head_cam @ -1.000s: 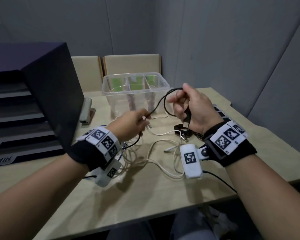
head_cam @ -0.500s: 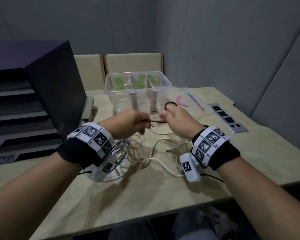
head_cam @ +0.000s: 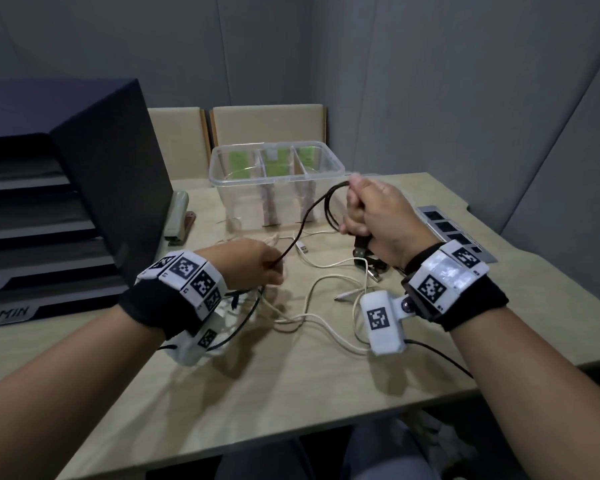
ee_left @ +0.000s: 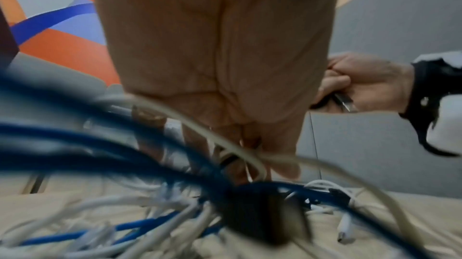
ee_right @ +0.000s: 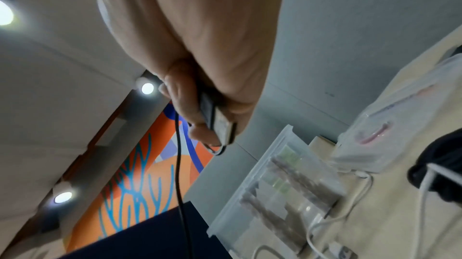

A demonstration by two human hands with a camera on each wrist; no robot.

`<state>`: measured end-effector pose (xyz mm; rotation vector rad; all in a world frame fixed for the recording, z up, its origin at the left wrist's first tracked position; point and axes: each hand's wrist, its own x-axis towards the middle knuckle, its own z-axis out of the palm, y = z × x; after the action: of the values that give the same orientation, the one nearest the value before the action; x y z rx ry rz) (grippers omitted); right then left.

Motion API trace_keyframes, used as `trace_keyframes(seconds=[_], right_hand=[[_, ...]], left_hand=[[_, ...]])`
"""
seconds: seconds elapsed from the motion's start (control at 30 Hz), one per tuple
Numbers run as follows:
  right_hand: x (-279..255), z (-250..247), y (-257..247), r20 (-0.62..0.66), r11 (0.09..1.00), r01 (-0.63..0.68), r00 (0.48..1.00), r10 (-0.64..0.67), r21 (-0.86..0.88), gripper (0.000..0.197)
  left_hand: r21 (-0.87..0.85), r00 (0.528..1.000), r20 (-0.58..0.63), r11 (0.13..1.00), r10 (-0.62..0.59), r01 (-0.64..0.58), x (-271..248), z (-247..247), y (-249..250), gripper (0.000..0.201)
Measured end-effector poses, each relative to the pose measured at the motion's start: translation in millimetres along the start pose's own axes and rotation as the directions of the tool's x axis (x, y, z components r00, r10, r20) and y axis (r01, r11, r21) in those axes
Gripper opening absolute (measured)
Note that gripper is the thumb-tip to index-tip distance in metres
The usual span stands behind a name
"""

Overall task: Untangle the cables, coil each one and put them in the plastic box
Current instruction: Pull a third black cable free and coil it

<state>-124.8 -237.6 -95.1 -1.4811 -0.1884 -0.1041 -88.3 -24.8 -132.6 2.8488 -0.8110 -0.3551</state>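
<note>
My right hand is raised in front of the clear plastic box and grips coiled loops of a black cable; its USB plug sticks out under the curled fingers. From the loops the black cable runs down left to my left hand, which pinches it just above the table. White cables lie tangled between my wrists. Blue and white cables are piled under the left wrist. The box has three compartments.
A dark tiered tray unit stands on the left. A stapler lies beside it. A grey strip with dark squares sits at the right, behind my right wrist. Two chair backs stand behind the table.
My right hand dropped toward the left hand half a second ago, then rose back to the right with another loop of black cable. The left hand stayed low, holding the cable.
</note>
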Motion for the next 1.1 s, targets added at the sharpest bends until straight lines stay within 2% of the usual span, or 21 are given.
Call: trace_keyframes(seconds=[0.07,0.17,0.23,0.3,0.37,0.43,0.47,0.53,0.6,0.63,0.7,0.8,0.93,1.1], right_hand=[[0,-2,-10,-0.044,0.994,0.049,0.998,-0.045,0.100,0.036],[0,-4,-26,-0.116,0.969,0.106,0.990,-0.082,0.224,0.035],[1,-4,-31,-0.166,0.959,0.133,0.982,-0.093,0.249,0.035],[1,-2,-32,-0.178,0.965,0.139,0.979,-0.100,0.222,0.034],[-1,-2,-31,-0.169,0.968,0.131,0.981,-0.096,0.214,0.034],[-1,-4,-28,-0.153,0.963,0.117,0.985,-0.081,0.242,0.034],[-1,-5,-27,-0.145,0.961,0.110,0.987,-0.075,0.252,0.034],[-2,-6,-27,-0.138,0.958,0.108,0.988,-0.073,0.266,0.034],[-2,-3,-28,-0.150,0.953,0.106,0.987,-0.065,0.283,0.034],[-2,-2,-29,-0.162,0.949,0.107,0.985,-0.060,0.295,0.034],[-2,-3,-33,-0.197,0.936,0.124,0.978,-0.061,0.329,0.035],[-1,-7,-38,-0.254,0.902,0.188,0.963,-0.091,0.389,0.035],[-1,-11,-39,-0.284,0.878,0.225,0.953,-0.108,0.422,0.036],[1,-12,-37,-0.351,0.844,0.260,0.932,-0.092,0.469,0.036]], left_hand=[[0.080,0.997,0.041,0.995,-0.062,0.059,-2,1,-2,0.008],[0.209,0.995,0.047,0.975,-0.091,0.079,0,4,-2,0.023],[0.260,0.994,0.061,0.963,-0.094,0.075,0,4,-2,0.030],[0.252,0.997,0.032,0.966,-0.064,0.054,1,2,-2,0.027],[0.155,0.995,-0.096,0.988,0.011,0.004,2,-2,-2,0.022],[-0.028,0.975,-0.219,0.999,0.034,-0.041,-1,-10,0,0.017],[-0.152,0.972,-0.231,0.986,0.033,-0.070,-3,-14,3,0.014],[-0.403,0.981,-0.183,0.905,0.066,-0.136,-9,-19,11,0.022],[-0.512,0.981,-0.133,0.838,0.139,-0.188,-12,-19,20,0.033],[-0.486,0.979,-0.108,0.849,0.174,-0.204,-11,-16,23,0.034],[-0.365,0.974,-0.068,0.903,0.218,-0.228,-6,-9,28,0.022],[-0.225,0.979,-0.043,0.952,0.202,-0.206,-3,-3,29,0.013],[-0.078,0.993,-0.038,0.991,0.108,-0.110,-2,-3,19,0.024],[-0.028,0.984,-0.125,0.991,0.130,-0.134,-5,-1,6,0.052]])
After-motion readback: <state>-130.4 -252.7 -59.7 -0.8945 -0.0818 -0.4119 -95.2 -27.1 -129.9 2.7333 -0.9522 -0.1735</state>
